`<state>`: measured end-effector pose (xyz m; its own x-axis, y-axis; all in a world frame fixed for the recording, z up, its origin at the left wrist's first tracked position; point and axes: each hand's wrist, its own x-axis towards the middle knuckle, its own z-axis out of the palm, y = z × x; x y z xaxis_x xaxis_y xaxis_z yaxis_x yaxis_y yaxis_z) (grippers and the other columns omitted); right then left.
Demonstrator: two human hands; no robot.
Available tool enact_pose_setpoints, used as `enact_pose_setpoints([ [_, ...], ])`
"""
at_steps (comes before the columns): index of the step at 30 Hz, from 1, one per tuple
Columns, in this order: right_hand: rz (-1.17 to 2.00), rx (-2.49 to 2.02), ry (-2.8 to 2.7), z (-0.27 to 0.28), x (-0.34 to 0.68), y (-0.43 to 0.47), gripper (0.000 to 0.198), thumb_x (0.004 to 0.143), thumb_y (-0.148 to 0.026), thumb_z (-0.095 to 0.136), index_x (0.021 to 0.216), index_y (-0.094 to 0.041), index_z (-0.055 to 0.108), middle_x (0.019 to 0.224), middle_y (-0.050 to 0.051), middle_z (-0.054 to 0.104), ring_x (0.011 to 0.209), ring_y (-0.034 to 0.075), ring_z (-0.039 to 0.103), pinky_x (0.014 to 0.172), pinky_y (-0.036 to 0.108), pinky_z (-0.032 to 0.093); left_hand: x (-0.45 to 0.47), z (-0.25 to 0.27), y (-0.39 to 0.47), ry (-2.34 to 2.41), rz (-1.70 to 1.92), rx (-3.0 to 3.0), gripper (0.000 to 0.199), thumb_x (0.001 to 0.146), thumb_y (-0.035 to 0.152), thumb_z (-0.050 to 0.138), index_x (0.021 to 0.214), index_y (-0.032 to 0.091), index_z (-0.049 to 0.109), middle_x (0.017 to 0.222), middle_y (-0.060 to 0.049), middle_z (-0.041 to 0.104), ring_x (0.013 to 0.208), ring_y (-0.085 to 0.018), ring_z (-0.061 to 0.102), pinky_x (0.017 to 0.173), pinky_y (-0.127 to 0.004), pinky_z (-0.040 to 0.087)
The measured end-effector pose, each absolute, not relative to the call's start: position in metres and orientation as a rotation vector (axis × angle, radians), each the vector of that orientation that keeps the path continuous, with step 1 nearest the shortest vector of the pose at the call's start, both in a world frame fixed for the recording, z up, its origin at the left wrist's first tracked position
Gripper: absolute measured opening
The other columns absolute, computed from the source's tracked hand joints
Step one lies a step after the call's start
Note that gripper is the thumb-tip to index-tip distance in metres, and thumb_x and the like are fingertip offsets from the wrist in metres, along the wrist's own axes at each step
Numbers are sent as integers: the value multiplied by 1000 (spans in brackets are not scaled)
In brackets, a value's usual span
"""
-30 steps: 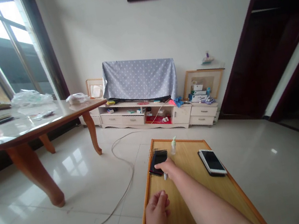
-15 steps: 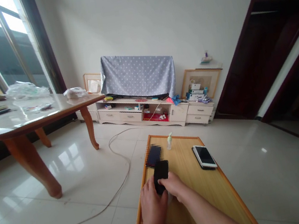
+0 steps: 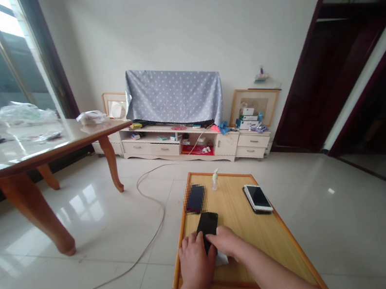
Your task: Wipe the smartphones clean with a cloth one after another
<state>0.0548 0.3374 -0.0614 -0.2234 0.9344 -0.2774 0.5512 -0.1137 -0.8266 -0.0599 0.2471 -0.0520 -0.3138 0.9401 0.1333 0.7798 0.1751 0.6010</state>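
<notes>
A black smartphone (image 3: 208, 222) is held between my two hands, low over the near half of the small wooden table (image 3: 237, 211). My left hand (image 3: 197, 256) grips its left and lower edge, with the thumb on the near side. From the right, my right hand (image 3: 227, 241) closes on the phone, its thumb lying across the dark face. Something white and flat, perhaps a cloth or tissue (image 3: 221, 258), shows below the phone, mostly hidden by my hands. Just beyond lies a dark phone-like object (image 3: 196, 199), partly blurred out by pixels.
A small clear spray bottle (image 3: 215, 180) stands near the table's far edge. Stacked phones (image 3: 258, 198), a white one on top, lie at the right rim. A larger glossy table (image 3: 66, 141) is at left; a cable (image 3: 156, 232) runs over the floor. A TV cabinet (image 3: 164, 147) lines the wall.
The phone has tipped and come slightly nearer to me, and more of the white piece shows beneath it. Both hands keep their hold. The whole view has shifted a little.
</notes>
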Motion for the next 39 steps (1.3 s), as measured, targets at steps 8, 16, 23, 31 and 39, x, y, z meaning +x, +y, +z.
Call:
enact_pose_setpoints([
  [8,989,-1739,-1915,-40,65,383,33,73,-46,79,61,-22,60,63,7,66,79,27,69,64,28,42,-61,-51,247,2118,937,1543,56,77,48,68,127,22,66,137,-18,60,128,-40,45,105,-48,29],
  [16,710,-1843,-1954,-26,-17,434,66,79,-66,67,121,-16,60,118,21,68,112,35,64,87,40,47,-58,-61,253,2175,847,1621,57,74,29,64,131,22,63,144,-18,55,130,-43,42,105,-53,27],
  [23,669,-1942,-1983,-43,-63,451,112,69,-67,75,154,-9,31,145,30,45,128,42,52,103,48,41,-70,-60,257,2151,857,1614,51,78,28,59,128,22,65,145,-19,54,130,-45,43,104,-57,26],
  [31,727,-2013,-1884,-56,-56,473,124,57,-49,86,156,-5,25,137,29,55,126,39,56,102,44,44,-81,-59,257,2299,635,1692,57,78,23,51,135,21,59,151,-14,49,134,-38,40,103,-51,31],
  [39,888,-1799,-1595,-70,-29,472,65,68,-43,82,121,-12,60,116,19,70,103,30,69,84,33,52,-81,-53,255,2310,645,1711,54,79,24,50,132,20,60,147,-16,52,129,-40,43,97,-51,33],
])
